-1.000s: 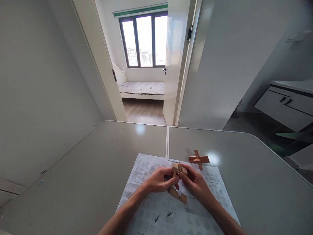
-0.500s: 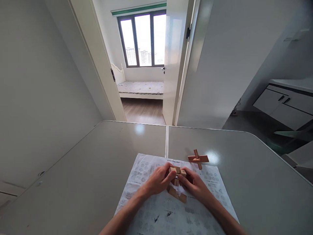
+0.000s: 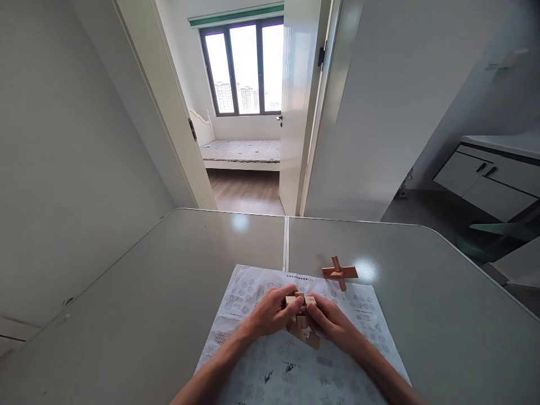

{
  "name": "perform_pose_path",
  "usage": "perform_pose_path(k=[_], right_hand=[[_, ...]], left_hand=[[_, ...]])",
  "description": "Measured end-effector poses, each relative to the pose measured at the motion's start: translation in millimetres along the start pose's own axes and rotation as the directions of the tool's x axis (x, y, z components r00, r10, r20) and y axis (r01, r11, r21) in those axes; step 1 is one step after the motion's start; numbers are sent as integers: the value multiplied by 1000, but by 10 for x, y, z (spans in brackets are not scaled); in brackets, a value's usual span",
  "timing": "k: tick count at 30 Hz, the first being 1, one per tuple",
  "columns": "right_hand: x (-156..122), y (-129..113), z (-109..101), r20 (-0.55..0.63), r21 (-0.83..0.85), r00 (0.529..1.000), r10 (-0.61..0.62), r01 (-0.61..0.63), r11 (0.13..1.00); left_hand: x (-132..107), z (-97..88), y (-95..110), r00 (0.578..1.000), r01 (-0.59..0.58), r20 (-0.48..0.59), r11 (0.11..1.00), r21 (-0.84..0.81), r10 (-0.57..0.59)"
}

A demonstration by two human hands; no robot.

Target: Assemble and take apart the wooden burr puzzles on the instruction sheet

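Between my two hands is a cluster of interlocking wooden puzzle blocks [image 3: 301, 320], held just above the printed sheet [image 3: 248, 351]. My left hand [image 3: 274, 309] grips its left side, thumb over the top near a block end. From the right, my right hand [image 3: 331, 318] closes on it, thumb pressed against another block end. Directly below lies a loose notched wooden piece [image 3: 311, 341], partly hidden by the cluster. Farther back, at the sheet's top edge, rests a reddish cross-shaped wooden assembly [image 3: 338, 273].
A grey table [image 3: 169, 292] with a seam [image 3: 287, 242] down its middle carries the sheet. Beyond its far edge are an open door [image 3: 293, 112] and a bed [image 3: 240, 152]. A white cabinet [image 3: 485, 174] stands to the right.
The cluster has shifted slightly left and down, and its blocks appear pressed closer together. It now covers more of the loose piece. The view has moved a little.
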State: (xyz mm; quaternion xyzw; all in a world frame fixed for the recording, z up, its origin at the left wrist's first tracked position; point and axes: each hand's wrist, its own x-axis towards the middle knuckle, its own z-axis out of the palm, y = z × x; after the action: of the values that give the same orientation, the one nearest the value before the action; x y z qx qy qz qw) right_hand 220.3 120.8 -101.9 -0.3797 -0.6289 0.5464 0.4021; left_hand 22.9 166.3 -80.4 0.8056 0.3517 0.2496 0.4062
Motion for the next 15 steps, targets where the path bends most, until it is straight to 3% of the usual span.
perform_pose_path(k=[15], right_hand=[[-14, -65, -3, 4, -31, 1000, -23, 23, 999]], left_hand=[[-11, 51, 25, 1000, 4, 17, 1000, -22, -4]])
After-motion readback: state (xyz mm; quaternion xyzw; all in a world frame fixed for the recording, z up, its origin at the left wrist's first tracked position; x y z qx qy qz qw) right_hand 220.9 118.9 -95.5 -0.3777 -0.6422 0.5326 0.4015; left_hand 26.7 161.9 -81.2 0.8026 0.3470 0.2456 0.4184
